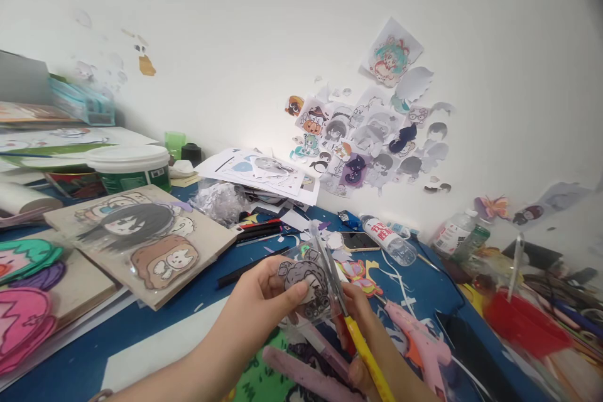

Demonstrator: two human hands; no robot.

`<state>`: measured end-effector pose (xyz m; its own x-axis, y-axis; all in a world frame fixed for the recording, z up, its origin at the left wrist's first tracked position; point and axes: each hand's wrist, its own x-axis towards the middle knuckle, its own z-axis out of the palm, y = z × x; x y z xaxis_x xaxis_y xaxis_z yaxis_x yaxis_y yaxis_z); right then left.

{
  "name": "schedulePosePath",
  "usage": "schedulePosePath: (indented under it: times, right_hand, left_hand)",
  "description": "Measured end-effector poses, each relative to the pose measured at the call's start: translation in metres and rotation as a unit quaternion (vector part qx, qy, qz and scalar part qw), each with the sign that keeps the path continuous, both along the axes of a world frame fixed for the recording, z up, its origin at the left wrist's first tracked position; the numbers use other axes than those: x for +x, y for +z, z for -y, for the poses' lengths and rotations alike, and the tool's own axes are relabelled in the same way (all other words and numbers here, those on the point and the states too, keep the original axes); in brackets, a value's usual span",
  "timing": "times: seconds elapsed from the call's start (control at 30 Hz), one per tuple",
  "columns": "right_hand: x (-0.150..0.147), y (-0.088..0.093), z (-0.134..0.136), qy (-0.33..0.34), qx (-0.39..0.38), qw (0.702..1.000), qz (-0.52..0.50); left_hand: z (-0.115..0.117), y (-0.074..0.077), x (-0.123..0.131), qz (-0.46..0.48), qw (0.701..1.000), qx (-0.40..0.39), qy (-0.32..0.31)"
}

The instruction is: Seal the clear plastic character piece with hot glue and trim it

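My left hand [271, 292] pinches a cartoon cutout [308, 279], a grey-haired figure on what looks like clear film, with the thumb across its front. In my right hand [365, 326] is a pair of scissors [333, 279] with yellow and red handles. Their blades point up and away from me, along the right edge of the film. Whether the blades are parted there I cannot tell. Below the hands lie a pink stick-like tool [301, 374] and a green printed sheet [264, 370]. A yellow and pink cutout [365, 276] rests just behind my right hand.
A pink glue gun [421, 342] and a red container [525, 320] are at right. Behind stand a water bottle [389, 239] and a phone [360, 241]. At left are a board with cartoon cutouts [193, 289] and a white-lidded tub [127, 160]. Paper scraps litter the blue table [188, 321].
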<state>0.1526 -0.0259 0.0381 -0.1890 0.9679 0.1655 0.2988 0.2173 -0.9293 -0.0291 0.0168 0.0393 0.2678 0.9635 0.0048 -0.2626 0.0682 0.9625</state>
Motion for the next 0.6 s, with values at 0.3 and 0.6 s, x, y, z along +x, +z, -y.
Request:
schedulePosePath:
  times: [0.3, 0.6]
  right_hand:
    - [-0.003, -0.012, -0.004, 0.014, 0.003, 1.0, -0.018]
    - [0.0, -0.016, -0.002, 0.003, -0.009, 1.0, -0.021]
  left_hand:
    - [0.0, 0.001, -0.001, 0.015, 1.0, -0.004, -0.01]
    - [0.0, 0.003, -0.002, 0.025, 0.999, -0.008, -0.032]
